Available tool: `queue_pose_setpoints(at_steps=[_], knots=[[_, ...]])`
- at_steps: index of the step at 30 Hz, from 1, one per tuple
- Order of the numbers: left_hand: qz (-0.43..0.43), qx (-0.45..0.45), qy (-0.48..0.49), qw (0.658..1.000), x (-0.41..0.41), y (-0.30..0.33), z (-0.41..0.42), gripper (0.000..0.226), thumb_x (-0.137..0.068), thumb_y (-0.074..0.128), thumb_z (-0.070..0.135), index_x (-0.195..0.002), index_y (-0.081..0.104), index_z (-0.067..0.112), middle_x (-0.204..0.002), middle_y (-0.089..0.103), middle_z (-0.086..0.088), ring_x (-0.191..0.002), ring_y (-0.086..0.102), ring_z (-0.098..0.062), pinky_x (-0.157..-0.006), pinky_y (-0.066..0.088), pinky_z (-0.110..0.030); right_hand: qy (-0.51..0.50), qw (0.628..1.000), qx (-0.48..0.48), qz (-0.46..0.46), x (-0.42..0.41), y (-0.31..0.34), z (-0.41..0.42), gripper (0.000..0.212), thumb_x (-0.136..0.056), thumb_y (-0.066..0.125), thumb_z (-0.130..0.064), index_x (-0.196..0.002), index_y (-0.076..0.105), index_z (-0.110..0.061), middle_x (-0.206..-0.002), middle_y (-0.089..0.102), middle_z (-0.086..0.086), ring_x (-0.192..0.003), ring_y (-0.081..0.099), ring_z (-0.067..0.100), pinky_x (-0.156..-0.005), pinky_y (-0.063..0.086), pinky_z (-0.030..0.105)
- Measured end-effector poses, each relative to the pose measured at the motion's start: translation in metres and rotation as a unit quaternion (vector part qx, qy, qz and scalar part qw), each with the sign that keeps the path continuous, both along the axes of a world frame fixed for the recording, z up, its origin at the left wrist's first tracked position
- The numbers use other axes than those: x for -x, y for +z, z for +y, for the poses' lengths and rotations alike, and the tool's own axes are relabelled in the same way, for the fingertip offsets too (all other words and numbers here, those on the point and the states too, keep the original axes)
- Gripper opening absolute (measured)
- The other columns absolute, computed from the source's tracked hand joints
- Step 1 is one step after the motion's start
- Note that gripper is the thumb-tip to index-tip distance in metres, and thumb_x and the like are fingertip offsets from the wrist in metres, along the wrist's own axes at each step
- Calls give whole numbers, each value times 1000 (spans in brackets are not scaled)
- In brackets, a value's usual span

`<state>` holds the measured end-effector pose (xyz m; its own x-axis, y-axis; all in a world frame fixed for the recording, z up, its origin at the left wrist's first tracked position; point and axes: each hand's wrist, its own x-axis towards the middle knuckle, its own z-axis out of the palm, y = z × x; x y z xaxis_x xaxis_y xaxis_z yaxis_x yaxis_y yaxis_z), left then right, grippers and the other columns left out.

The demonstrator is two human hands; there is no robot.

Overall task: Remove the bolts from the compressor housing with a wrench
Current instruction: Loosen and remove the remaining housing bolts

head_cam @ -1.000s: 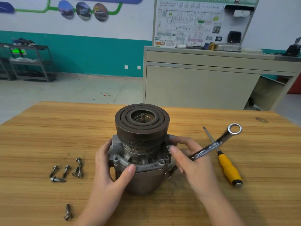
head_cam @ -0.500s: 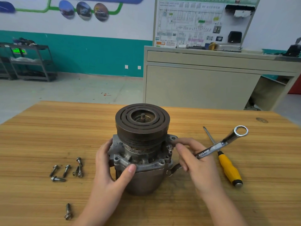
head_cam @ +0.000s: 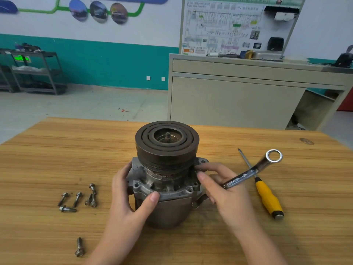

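The grey compressor housing (head_cam: pixel 168 190) stands upright mid-table, with a dark grooved pulley (head_cam: pixel 167 142) on top. My left hand (head_cam: pixel 129 203) wraps around the housing's left side, thumb on the front flange. My right hand (head_cam: pixel 223 190) holds a silver wrench (head_cam: pixel 254 169) in its palm, the ring end pointing up and to the right. Its thumb and forefinger pinch at the bolt on the housing's right flange; the fingers hide the bolt. Several removed bolts (head_cam: pixel 78 198) lie on the table to the left. One more bolt (head_cam: pixel 79 246) lies nearer to me.
A yellow-handled screwdriver (head_cam: pixel 267 197) lies on the wooden table (head_cam: pixel 47 159) right of my right hand, partly under the wrench. Beyond the table's far edge stand a beige cabinet (head_cam: pixel 238 100) and a metal shelf rack (head_cam: pixel 32 71) on the left.
My right fingers have shifted on the right-flange bolt, which was visible half a second ago and is now covered. The wrench's ring end has swung slightly. My left hand has stayed put.
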<state>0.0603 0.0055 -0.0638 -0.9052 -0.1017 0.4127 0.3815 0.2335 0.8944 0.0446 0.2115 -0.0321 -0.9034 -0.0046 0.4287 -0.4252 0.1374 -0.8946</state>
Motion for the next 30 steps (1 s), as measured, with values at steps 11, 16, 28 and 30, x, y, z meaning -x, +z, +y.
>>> queue_pose_setpoints(at_steps=[11,16,28,30], knots=[[-1,6,4,1000,-1,1,0,66,-62,60,70,-115,22,76,-136,37,29,-121,38,17,-86,36,-2,18,1000,22,-4,-3,3,0,9,-91,61,-27,-94,69,-29,-45,45,-6,-42,41,6,-46,36,15],[0,7,5,1000,-1,2,0,66,-62,60,72,-114,21,79,-133,36,33,-120,38,19,-85,37,-4,-6,1000,-14,-14,-2,3,0,6,-83,64,-33,-88,65,-36,-44,46,-4,-40,40,5,-43,34,15],[-2,4,3,1000,-2,2,1,67,-62,61,70,-116,22,77,-135,38,29,-121,39,16,-88,37,-6,5,1000,8,-2,-3,4,-1,11,-88,65,-34,-99,67,-31,-44,48,-6,-41,43,2,-44,35,13],[1,4,4,1000,-2,1,0,68,-62,61,69,-118,23,74,-138,38,24,-123,39,13,-90,37,-10,-6,1000,-5,-18,-3,4,-2,18,-77,67,-45,-92,65,-35,-43,48,-4,-40,44,1,-44,36,12]])
